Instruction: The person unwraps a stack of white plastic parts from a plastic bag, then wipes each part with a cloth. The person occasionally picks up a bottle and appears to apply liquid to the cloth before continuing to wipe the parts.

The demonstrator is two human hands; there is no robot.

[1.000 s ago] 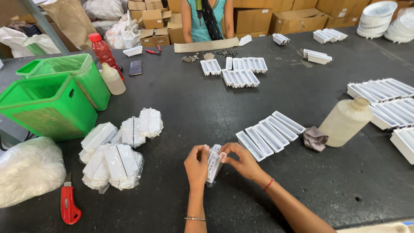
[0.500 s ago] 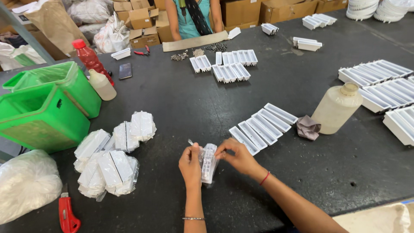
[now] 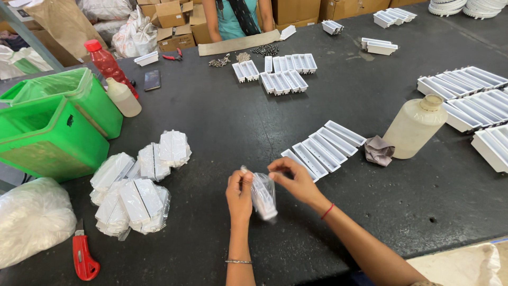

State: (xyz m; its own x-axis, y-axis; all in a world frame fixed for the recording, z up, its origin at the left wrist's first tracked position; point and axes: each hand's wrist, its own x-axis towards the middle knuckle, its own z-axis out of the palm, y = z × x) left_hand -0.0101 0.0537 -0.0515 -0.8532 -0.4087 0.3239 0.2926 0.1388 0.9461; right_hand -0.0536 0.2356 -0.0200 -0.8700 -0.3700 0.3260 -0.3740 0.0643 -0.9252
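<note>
Head view. Both forearms reach up from the near edge of the black table [image 3: 222, 132], wrists raised. The left hand [image 3: 239, 195] and the right hand [image 3: 296, 181] each pinch a clear-wrapped white packet [image 3: 263, 195], held upright between them just above the table. A row of white trays [image 3: 324, 146] lies just beyond the right hand; a pile of wrapped packets [image 3: 135, 188] lies left of the left hand.

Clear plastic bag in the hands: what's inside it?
The clear bag, pinched by left hand and right hand, holds white plastic pieces; their count is hidden by blur and crinkled film.
</note>
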